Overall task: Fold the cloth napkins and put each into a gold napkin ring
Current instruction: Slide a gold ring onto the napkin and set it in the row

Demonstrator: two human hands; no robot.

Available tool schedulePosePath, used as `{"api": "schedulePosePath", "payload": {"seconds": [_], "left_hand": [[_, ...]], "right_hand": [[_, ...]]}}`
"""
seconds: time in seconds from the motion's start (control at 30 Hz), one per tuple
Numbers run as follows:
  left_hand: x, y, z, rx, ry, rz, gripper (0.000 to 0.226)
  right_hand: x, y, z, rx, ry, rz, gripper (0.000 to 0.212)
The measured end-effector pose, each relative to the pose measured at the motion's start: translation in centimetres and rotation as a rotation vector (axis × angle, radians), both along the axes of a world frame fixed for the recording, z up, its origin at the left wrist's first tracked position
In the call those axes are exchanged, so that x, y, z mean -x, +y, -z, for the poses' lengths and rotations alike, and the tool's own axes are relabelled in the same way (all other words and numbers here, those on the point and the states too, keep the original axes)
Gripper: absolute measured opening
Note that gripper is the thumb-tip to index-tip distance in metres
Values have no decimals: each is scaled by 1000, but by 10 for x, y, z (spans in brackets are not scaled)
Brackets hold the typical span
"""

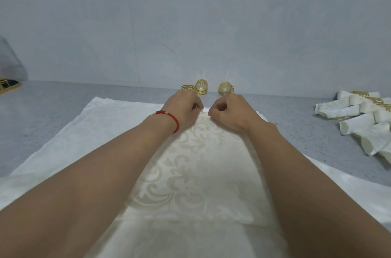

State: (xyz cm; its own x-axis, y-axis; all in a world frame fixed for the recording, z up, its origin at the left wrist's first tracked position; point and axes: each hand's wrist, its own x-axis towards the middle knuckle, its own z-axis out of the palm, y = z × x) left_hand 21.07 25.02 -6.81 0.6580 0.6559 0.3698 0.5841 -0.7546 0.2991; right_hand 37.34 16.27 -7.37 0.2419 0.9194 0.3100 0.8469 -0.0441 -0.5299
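The cream napkin (190, 173) lies spread on the counter (63, 99), running away from the person; both hands pinch its far edge, left hand (184, 109) and right hand (228, 113) close together. Three gold rings (202, 86) wait just beyond.

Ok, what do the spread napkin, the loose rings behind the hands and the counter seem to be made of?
Spread napkin: woven cloth, likely damask; cream scrollwork shows tone-on-tone with a soft sheen. Loose rings: probably gold-finished metal; shiny, with cut-out fretwork you can see through. Counter: grey speckled surface, possibly stone or laminate; matte. Both hands, left and right, pinch the napkin's far edge.
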Motion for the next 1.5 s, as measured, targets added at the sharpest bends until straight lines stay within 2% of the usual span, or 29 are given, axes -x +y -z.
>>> {"api": "schedulePosePath", "payload": {"seconds": [0.07, 0.13, 0.23, 0.4, 0.57, 0.63, 0.7, 0.77, 0.9, 1.0, 1.17, 1.23, 1.37, 1.5], "left_hand": [[0, 2, 8, 154, -188, -80, 19], [-1, 1, 13, 212, -194, -106, 21], [-3, 2, 11, 185, -96, -95, 19], [-1, 0, 1, -10, 84, -49, 13], [3, -9, -11, -268, 315, 105, 25], [6, -10, -18, -216, 387, 164, 27], [11, -13, -23, -59, 327, 173, 29], [16, -16, -21, 14, 197, 129, 24], [19, -16, -1, 154, -110, -8, 21], [18, -13, 2, 206, -65, -36, 25], [13, -16, -5, 14, 118, -72, 6], [13, -24, -7, -107, 211, -75, 9], [16, -36, -9, -332, 374, 32, 28], [28, -39, -15, -349, 482, 168, 23]], "right_hand": [[-2, 2, 8, -48, 79, 10, 10], [-6, 5, 12, -46, 101, -6, 10], [-12, 8, 11, -7, -25, -22, 9], [-3, 6, 4, 0, -189, -32, 7], [-1, 1, -16, 128, -267, -82, 22], [-1, 2, -21, 210, -282, -81, 27], [-1, 3, -27, 296, -291, -68, 24], [0, 4, -35, 344, -322, -64, 15], [2, 4, -36, 276, -306, -49, 16], [0, 0, -26, 253, -292, -44, 20], [-2, -6, -23, 233, -189, -29, 10], [1, -10, -22, 215, -204, -15, 15], [8, -23, -16, 153, -333, -28, 22], [12, -46, -9, 98, -574, -71, 27]]}}
